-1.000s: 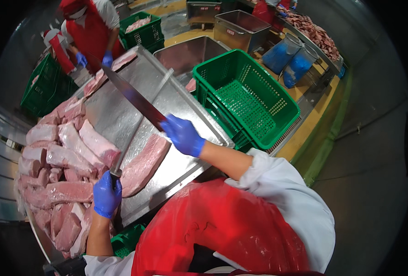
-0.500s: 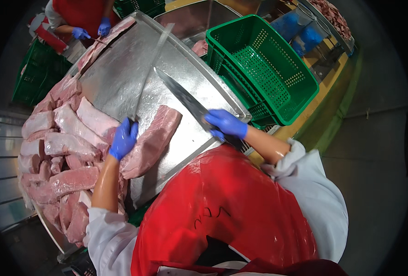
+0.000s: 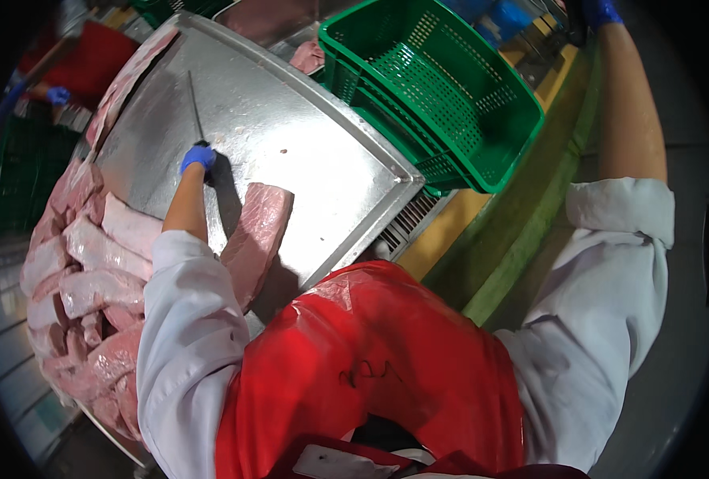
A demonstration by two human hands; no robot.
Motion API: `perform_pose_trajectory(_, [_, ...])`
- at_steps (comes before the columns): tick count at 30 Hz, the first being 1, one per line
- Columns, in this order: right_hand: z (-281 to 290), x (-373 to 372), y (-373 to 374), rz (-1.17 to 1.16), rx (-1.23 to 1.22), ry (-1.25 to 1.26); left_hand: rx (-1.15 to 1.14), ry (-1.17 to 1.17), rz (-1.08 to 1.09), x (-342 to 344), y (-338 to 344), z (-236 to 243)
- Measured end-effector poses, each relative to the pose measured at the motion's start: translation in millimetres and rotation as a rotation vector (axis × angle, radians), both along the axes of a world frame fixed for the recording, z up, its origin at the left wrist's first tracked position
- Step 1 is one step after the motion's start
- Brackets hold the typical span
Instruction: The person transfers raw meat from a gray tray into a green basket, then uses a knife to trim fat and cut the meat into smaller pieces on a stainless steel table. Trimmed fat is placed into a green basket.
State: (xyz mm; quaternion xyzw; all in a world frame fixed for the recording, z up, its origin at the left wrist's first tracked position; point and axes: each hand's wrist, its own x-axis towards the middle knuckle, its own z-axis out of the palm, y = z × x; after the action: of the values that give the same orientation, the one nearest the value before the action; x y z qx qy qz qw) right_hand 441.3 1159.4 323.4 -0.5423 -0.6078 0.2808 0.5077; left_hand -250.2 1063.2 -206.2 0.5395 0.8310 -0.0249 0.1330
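My left hand (image 3: 199,157), in a blue glove, is closed around the dark handle of a sharpening steel. The thin rod of the sharpening steel (image 3: 193,100) points away over the metal table (image 3: 306,191). A thick slab of pale pink meat (image 3: 259,239) lies on the table just to the right of my left forearm. My right hand (image 3: 602,12), gloved in blue, is raised at the far upper right and cut off by the picture's edge. Beside it shows a dark part of the knife (image 3: 575,24); most of the knife is hidden or out of view.
Many cuts of meat (image 3: 103,295) are piled along the table's left side. A long strip of meat (image 3: 127,84) lies on its far left edge. Green perforated crates (image 3: 430,88) stand beyond the right edge. A co-worker in a red apron (image 3: 83,60) is at the far left.
My right hand has swung with the knife from over the table to the far upper right. My left hand has moved farther away with the sharpening steel. The view has shifted slightly.
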Motion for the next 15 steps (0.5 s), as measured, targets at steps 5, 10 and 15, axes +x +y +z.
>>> perform_pose_trajectory(5, [-170.4,134.2,-94.9,-0.101,-0.236,0.297,0.365,0.179,-0.282,146.5,-13.1,96.5])
perform_pose_trajectory(10, [-281.1,206.8,-127.4,-0.288,-0.356,0.220,0.767,-0.437,-0.912,344.8,-29.8,146.8])
perform_pose_trajectory(15, [-351.4,251.9,-78.5,-0.072,-0.285,0.176,0.774,-1.059,-0.041,510.8,10.1,128.9])
